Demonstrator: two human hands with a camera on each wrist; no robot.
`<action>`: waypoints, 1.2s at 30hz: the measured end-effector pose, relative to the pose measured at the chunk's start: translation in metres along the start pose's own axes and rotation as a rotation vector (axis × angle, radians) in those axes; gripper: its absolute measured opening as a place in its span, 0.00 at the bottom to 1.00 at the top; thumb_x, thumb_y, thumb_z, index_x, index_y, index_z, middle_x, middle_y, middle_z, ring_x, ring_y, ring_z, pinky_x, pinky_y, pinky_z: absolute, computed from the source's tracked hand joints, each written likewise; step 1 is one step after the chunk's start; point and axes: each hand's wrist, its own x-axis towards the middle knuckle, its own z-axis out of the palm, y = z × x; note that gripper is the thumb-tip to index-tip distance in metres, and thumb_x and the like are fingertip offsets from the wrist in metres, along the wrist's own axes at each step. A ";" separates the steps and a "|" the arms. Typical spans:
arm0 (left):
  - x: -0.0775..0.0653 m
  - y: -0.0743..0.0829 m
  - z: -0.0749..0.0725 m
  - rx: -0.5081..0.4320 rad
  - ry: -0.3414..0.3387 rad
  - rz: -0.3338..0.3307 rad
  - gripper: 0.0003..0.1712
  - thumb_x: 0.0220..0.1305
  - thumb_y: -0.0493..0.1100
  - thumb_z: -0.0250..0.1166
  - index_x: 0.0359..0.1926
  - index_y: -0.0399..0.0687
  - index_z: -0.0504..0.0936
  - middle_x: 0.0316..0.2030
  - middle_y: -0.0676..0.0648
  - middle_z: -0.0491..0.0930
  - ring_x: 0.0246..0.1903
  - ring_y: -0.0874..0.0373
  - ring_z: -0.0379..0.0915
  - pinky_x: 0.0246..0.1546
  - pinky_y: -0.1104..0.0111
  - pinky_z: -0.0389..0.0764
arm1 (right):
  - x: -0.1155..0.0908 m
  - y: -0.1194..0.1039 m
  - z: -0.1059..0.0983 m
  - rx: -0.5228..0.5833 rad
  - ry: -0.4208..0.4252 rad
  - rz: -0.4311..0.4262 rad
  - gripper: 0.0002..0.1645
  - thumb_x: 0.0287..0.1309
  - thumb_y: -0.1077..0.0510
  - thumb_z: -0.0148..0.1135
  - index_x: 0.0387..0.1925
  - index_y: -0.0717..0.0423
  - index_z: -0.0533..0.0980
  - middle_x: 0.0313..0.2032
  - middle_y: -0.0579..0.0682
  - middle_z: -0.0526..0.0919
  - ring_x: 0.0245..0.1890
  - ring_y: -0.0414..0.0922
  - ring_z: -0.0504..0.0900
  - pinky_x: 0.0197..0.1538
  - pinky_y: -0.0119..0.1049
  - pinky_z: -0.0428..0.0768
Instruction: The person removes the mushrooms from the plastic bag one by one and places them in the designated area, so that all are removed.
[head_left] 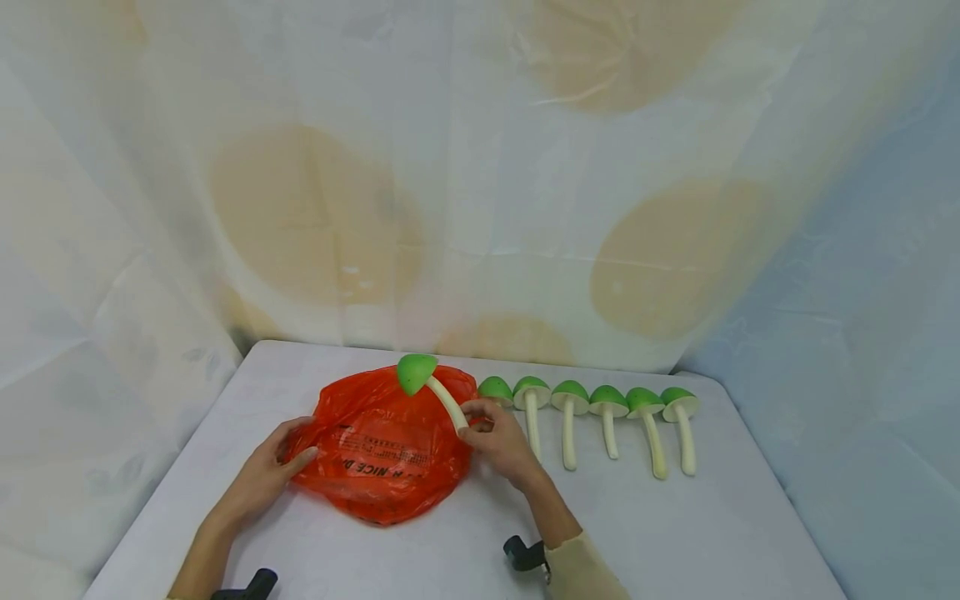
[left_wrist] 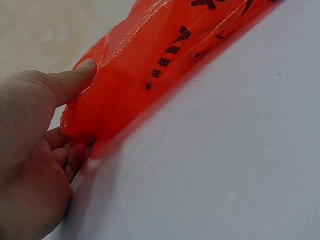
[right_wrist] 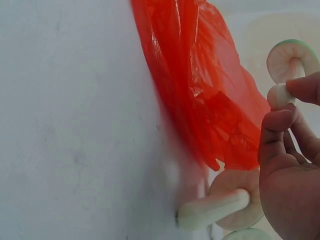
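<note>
A red plastic bag (head_left: 375, 450) with black print lies on the table, its mouth spread wide. My left hand (head_left: 270, 468) holds the bag's left edge; in the left wrist view the thumb (left_wrist: 80, 77) lies over the plastic, with the fingers curled beneath. Above the bag's right side, my right hand (head_left: 498, 437) pinches a toy mushroom (head_left: 416, 373) near the end of its pale stem. Its green cap points up and left, over the bag's far rim. The right wrist view shows the stem's end (right_wrist: 281, 97) between thumb and fingertips.
Several more green-capped mushrooms (head_left: 609, 402) lie in a row right of the bag, stems toward me; the leftmost is partly hidden by my right hand. The white table (head_left: 720, 533) ends at a pale curtain (head_left: 480, 208) with tan circles behind it.
</note>
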 end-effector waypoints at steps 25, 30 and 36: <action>-0.001 0.001 0.000 -0.013 0.002 -0.002 0.40 0.69 0.60 0.63 0.74 0.52 0.61 0.73 0.39 0.61 0.72 0.37 0.56 0.67 0.37 0.63 | -0.012 0.021 -0.032 0.057 0.108 -0.031 0.20 0.60 0.66 0.64 0.54 0.57 0.77 0.48 0.57 0.80 0.38 0.47 0.81 0.39 0.33 0.84; 0.001 0.002 0.001 -0.012 -0.001 0.009 0.40 0.69 0.61 0.63 0.74 0.52 0.62 0.73 0.39 0.61 0.71 0.37 0.57 0.67 0.38 0.64 | -0.017 0.019 -0.042 0.059 0.153 -0.007 0.20 0.59 0.69 0.65 0.54 0.61 0.77 0.48 0.58 0.80 0.38 0.47 0.80 0.36 0.30 0.81; 0.001 0.001 0.001 0.000 0.000 0.002 0.39 0.69 0.60 0.63 0.74 0.52 0.62 0.73 0.39 0.61 0.71 0.37 0.57 0.67 0.36 0.62 | -0.030 -0.001 -0.053 0.070 0.152 -0.005 0.20 0.59 0.69 0.65 0.54 0.65 0.76 0.46 0.62 0.79 0.35 0.43 0.78 0.31 0.27 0.76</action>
